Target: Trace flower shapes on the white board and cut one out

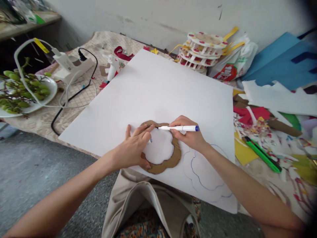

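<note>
1. The cardboard ring (176, 152), scalloped in outline, lies flat on the white sheet (153, 89), near the edge closest to the person.
2. The left hand (133, 147) is spread over the ring's left side, fingertips on the upper rim, thumb on the lower.
3. The right hand (191, 138) pinches the white pen (182, 128) between thumb and fingers, its tip at the top of the ring's inner edge.
4. Technique: the step appears to be tracing the opening. The line should come truest with the pen tip tight against the cardboard, slowed at each inward point, and with the left hand pressing down firmly. Fingers are best shifted singly, lest the ring slip.
5. To the right, the blue outlines (192, 168) on the sheet pass partly beneath the right forearm.
6. Farther out on the bench (29, 124) are a green cutter (264, 155), a tiered stand (204, 44) and a plate (52, 89) of green fruit (37, 88).
7. Obscured: the left hand covers much of the ring's left side; any line at the pen tip is too small to confirm. A small blue mark beside the left fingers cannot be identified. The plate is cut off at the frame's left, and the right margin is dark and blurred.
</note>
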Demonstrator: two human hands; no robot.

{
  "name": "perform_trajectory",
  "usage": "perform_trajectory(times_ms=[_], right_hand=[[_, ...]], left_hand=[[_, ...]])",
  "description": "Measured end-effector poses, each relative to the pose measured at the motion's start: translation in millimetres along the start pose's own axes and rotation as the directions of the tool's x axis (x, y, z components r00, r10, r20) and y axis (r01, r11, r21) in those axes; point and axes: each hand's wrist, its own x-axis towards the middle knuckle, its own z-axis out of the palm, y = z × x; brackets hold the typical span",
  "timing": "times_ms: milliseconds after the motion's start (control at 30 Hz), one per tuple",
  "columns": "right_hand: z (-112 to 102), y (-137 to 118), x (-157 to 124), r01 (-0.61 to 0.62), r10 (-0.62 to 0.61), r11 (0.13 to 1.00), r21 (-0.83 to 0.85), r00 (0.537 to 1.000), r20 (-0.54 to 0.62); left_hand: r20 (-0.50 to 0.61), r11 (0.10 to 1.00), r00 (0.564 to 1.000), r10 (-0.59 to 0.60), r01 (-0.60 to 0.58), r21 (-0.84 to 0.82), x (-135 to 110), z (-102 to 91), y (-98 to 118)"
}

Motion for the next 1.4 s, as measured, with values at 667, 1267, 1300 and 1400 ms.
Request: perform_trajectory(times_ms=[667, 1267, 1300, 1400], right_hand=[[-2, -24, -28, -0.184, 0.138, 0.965, -0.186, 0.962, -0.236], [6, -53, -45, -0.21, 0.088, 0.904, -0.373, 0.944, -0.319], [6, -54, -45, -0.216, 0.096, 0.904, -0.369, 0.943, -0.318], [6, -56, -44, -0.248, 0.134, 0.899, -0.361, 0.94, -0.313]], left_hand=[[0.034, 0.999, 0.999, -0.015, 0.013, 0.041, -1, -4.7, 5], [0.006, 1.0, 1.0, 0.012, -0.012, 0.029, -1, -4.2, 5], [0.006, 0.999, 1.0, 0.014, -0.014, 0.031, -1, -3.9, 4], [0.005, 0.999, 1.0, 0.014, -0.014, 0.046, -1, -3.1, 4]])
